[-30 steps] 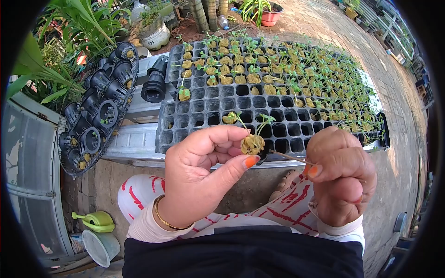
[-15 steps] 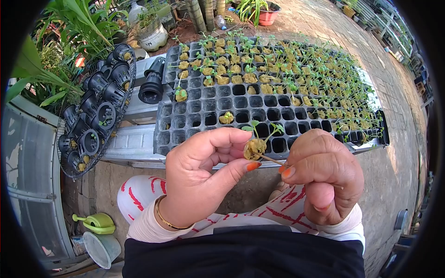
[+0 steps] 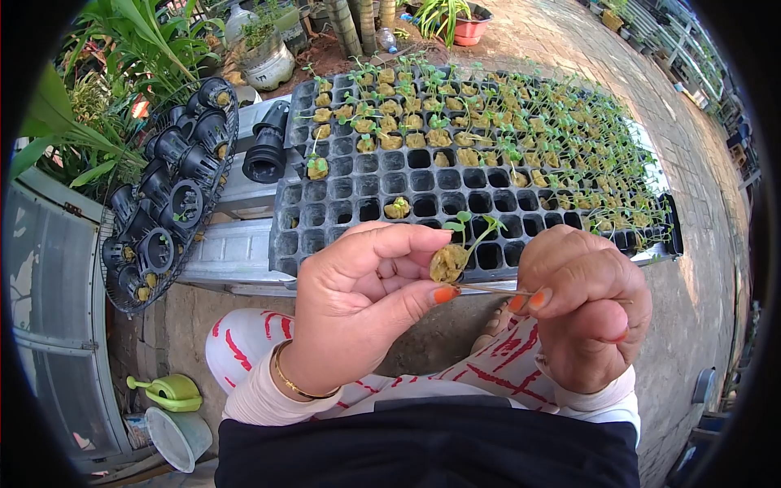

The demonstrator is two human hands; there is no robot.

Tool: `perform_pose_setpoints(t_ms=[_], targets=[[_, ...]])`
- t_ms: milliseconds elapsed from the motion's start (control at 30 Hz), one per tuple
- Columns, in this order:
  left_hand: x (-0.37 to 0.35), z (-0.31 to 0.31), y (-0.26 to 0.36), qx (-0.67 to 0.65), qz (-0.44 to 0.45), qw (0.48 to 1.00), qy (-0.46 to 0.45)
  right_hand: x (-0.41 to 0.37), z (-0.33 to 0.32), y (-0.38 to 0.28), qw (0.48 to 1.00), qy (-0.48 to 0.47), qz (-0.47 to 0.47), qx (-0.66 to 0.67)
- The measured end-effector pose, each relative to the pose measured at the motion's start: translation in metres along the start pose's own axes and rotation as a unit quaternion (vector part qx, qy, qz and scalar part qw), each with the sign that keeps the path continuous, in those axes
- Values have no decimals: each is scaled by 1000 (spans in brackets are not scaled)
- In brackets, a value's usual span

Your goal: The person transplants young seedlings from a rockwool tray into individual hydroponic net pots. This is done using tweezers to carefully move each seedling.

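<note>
Between the thumb and fingertips of my left hand (image 3: 366, 301) is a brownish-yellow seedling plug (image 3: 448, 264) with small green leaves leaning up to the right. My right hand (image 3: 586, 305) pinches a thin wooden stick (image 3: 496, 289), whose left end lies at the lower edge of the plug. Both hands are above the front edge of the black seedling tray (image 3: 314, 215). A single plug (image 3: 398, 208) sits in a tray cell just beyond my left hand, and another with a sprout (image 3: 317, 167) sits farther left.
Left of the tray lie stacked black net cups (image 3: 265, 154) and a wire basket (image 3: 231, 134) of net cups. A green watering can (image 3: 175, 393) and a pale bucket (image 3: 181, 439) stand on the ground at lower left. A red pot (image 3: 472, 28) is beyond the tray.
My right hand has shifted slightly right and down with the stick, which now lies flatter and shows more of its length. The plug has turned a little in my left fingers.
</note>
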State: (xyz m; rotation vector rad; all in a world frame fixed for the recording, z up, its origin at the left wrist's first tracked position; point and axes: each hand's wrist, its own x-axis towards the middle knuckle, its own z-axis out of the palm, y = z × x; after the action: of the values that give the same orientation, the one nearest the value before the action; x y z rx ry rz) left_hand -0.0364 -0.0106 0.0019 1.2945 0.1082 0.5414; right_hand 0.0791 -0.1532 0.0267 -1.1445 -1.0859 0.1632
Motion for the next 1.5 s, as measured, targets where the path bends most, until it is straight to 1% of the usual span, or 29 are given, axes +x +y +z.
perform_pose_setpoints(t_ms=[33,100,233,333,400,433,500,700,833,900,1033,1100,1200,1333,1433,1500], targets=[[0,-1,-1,0,0,1000,0,0,0,-1,1000,0,0,0],[0,-2,-4,-71,13,997,-30,1,-1,-2,999,9,33,23],[1,-1,-3,-84,19,996,-25,0,1,-2,999,14,37,19],[0,-1,-4,-69,24,997,-17,1,2,-1,999,13,38,15],[1,-2,-4,-8,37,999,-20,0,2,-1,999,8,44,11],[1,-3,-4,-8,37,999,-20,0,2,-1,999,8,44,11],[2,-4,-2,60,73,995,-30,1,2,-2,999,3,43,0],[1,-2,-5,27,83,996,-3,2,1,-2,999,-14,38,-18],[2,-3,-5,55,90,994,-7,2,0,-2,999,-19,43,-26],[2,-2,-5,59,102,993,6,2,0,-2,998,-28,55,-32],[1,-4,-6,59,79,995,13,1,-1,-2,997,-23,77,13],[2,-4,-7,21,83,996,12,2,0,-3,996,-1,80,34],[3,-6,-8,-1,83,997,0,0,-1,-5,995,4,92,49],[2,-9,-10,-7,84,996,-2,0,-2,-7,993,14,104,53],[1,-7,-8,4,59,998,2,0,1,-5,995,20,86,47],[1,-7,-8,12,64,998,4,-1,3,-3,993,18,99,58]])
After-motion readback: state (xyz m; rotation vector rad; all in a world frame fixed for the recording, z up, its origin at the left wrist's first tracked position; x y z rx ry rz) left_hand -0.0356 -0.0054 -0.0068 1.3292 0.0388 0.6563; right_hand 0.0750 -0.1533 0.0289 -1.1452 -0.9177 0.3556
